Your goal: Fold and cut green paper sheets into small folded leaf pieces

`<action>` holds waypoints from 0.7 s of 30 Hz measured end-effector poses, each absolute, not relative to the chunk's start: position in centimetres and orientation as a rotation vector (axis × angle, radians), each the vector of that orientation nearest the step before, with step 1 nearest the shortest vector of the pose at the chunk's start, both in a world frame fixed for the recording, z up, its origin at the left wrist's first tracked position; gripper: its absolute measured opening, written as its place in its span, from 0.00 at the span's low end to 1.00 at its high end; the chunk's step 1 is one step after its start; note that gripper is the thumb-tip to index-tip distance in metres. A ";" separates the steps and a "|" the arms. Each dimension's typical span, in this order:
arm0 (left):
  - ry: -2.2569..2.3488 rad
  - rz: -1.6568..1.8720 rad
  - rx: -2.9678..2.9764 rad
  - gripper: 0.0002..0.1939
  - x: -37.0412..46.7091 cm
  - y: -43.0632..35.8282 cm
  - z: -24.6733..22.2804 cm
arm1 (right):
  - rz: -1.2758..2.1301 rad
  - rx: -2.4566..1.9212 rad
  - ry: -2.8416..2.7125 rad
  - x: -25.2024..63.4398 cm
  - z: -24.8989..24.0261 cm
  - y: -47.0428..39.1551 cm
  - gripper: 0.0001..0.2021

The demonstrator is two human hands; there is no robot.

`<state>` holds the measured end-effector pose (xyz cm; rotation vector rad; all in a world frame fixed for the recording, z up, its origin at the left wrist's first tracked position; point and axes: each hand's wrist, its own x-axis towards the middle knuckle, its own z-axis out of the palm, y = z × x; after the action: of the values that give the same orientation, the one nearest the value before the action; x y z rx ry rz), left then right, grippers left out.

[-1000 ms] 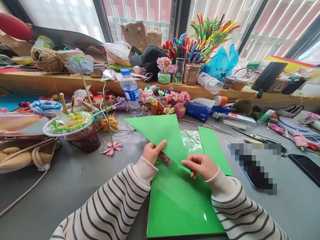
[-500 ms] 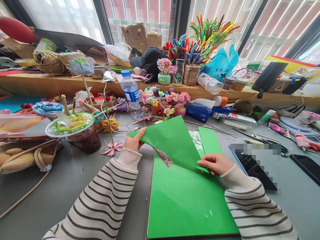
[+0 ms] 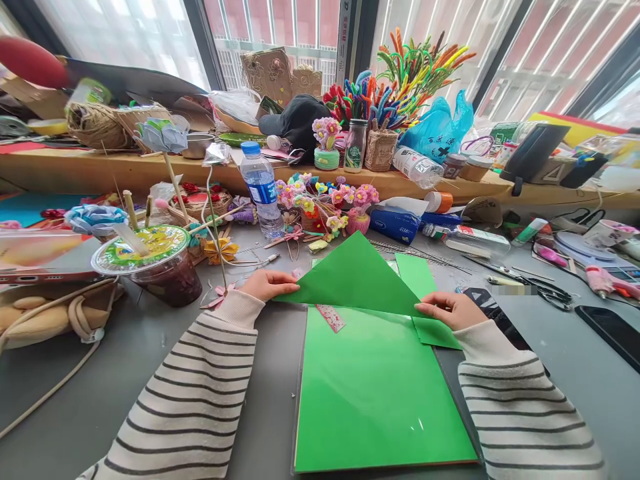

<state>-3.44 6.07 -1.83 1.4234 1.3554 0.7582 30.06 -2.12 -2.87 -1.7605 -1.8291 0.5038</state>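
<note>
Green pad (image 3: 380, 393) flat on table (image 3: 270, 400). Over its far end, R hand (image 3: 450, 310) & L hand (image 3: 270, 285) each pinch a corner of green paper (image 3: 357, 273), prob. folded once to triangle; further folds, if any, undone. Btl. (image 3: 261, 190) beyond.

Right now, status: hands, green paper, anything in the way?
Left hand, right hand: each pinching a corner. Green paper triangle: between them, peak pointing away. Possibly in the way: patterned strip near triangle's lower edge.

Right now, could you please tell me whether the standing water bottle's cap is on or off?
On: the blue cap tops the standing water bottle.
</note>
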 end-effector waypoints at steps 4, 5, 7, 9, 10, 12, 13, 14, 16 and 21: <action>1.293 0.752 1.475 0.10 -3.1 6.1 -1.9 | 0.509 -1.718 -1.773 29.4 -3.0 -1.7 0.16; 1.268 0.738 1.482 0.10 -3.1 6.1 -1.8 | 0.470 -1.687 -1.761 29.1 -3.0 -1.6 0.16; 1.209 0.724 1.497 0.09 -2.9 6.0 -1.6 | 0.417 -1.634 -1.764 28.8 -3.1 -1.5 0.15; 1.150 0.730 1.512 0.08 -2.8 5.9 -1.4 | 0.393 -1.616 -1.764 28.7 -3.1 -1.4 0.15; 1.131 0.731 1.519 0.07 -2.8 5.8 -1.4 | 0.394 -1.615 -1.767 28.7 -3.1 -1.4 0.15; 1.112 0.698 1.546 0.07 -2.8 5.8 -1.6 | 0.410 -1.621 -1.787 28.8 -3.2 -1.4 0.15; 1.111 0.666 1.569 0.07 -2.8 5.8 -1.7 | 0.423 -1.625 -1.799 28.9 -3.2 -1.4 0.15; 1.115 0.641 1.594 0.07 -2.8 5.8 -1.8 | 0.437 -1.631 -1.807 28.9 -3.1 -1.4 0.15; 1.136 0.629 1.638 0.06 -2.8 5.9 -1.9 | 0.457 -1.655 -1.796 28.8 -3.1 -1.4 0.15; 1.171 0.688 1.684 0.07 -2.5 5.9 -1.9 | 0.439 -1.748 -1.624 27.9 -2.8 -1.3 0.15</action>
<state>-2.55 5.88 -1.92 1.6843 1.1713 0.6880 27.86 -1.32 -2.82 -1.7480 -1.6243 0.4389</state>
